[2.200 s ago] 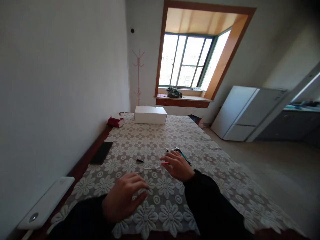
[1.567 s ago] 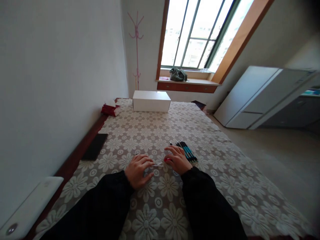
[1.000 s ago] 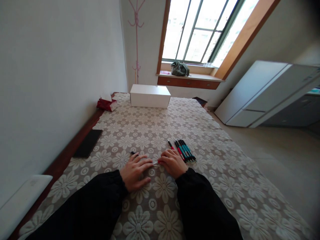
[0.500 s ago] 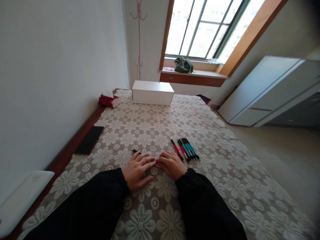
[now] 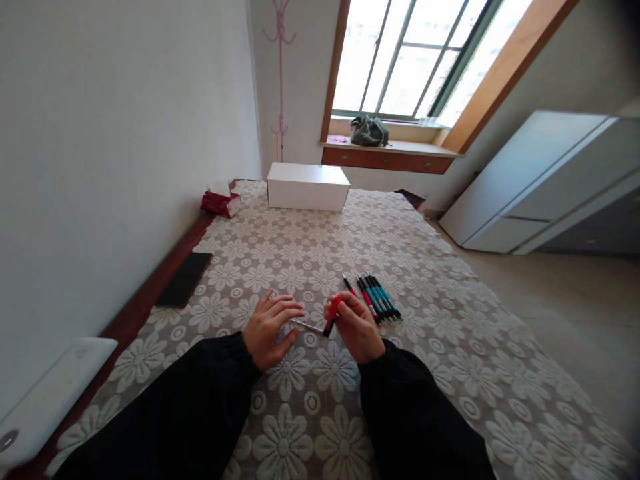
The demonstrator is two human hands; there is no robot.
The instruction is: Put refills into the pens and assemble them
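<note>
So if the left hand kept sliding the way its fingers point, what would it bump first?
Probably the thin refill, then the red pen barrel held by the right hand. The left hand points right at them, though depth is unclear.

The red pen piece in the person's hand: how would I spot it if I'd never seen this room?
Start at the long table under the flowered lace cloth and come to its near end, where two black sleeves meet. The right hand holds the red pen piece tilted above the cloth. The row of red and teal pens beside it lies flat and untouched.
</note>
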